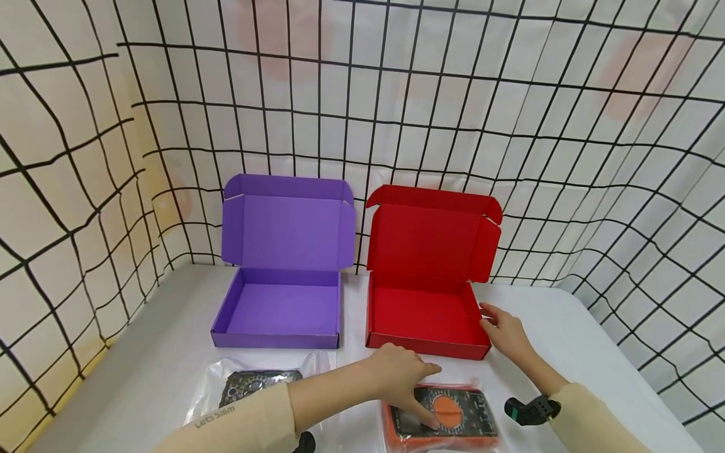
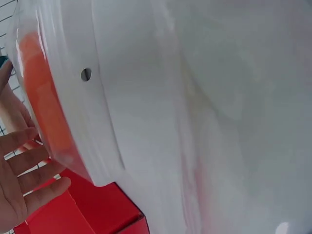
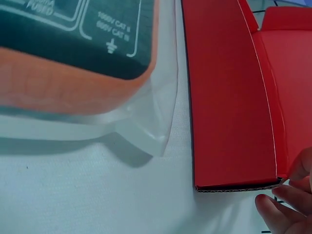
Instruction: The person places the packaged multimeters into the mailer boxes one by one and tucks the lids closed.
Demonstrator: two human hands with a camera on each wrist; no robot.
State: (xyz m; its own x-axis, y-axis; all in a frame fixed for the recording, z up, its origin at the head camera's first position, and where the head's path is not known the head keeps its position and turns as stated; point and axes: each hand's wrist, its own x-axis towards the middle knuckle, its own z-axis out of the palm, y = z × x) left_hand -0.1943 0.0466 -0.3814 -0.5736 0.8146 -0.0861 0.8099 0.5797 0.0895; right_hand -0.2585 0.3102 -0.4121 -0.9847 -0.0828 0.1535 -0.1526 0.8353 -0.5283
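Note:
My left hand [image 1: 399,377] stretches over an orange-and-black multimeter [image 1: 472,409] with an orange dial, which lies in a clear plastic bag at the front of the table. Thumb and forefinger are spread above its face, and in the left wrist view the fingers [image 2: 36,165] are straight, beside the bag [image 2: 141,97]. My right hand [image 1: 506,333] is at the right wall of an open red cardboard box [image 1: 421,314]. Its fingertips [image 3: 302,165] are right at the box's corner in the right wrist view, loosely bent.
An open purple cardboard box [image 1: 283,308] stands left of the red one, lid upright. In front of it lies a second bagged black device [image 1: 255,380], partly hidden by my left arm. A black wire grid [image 1: 317,113] encloses the white table [image 1: 153,352] behind and at both sides.

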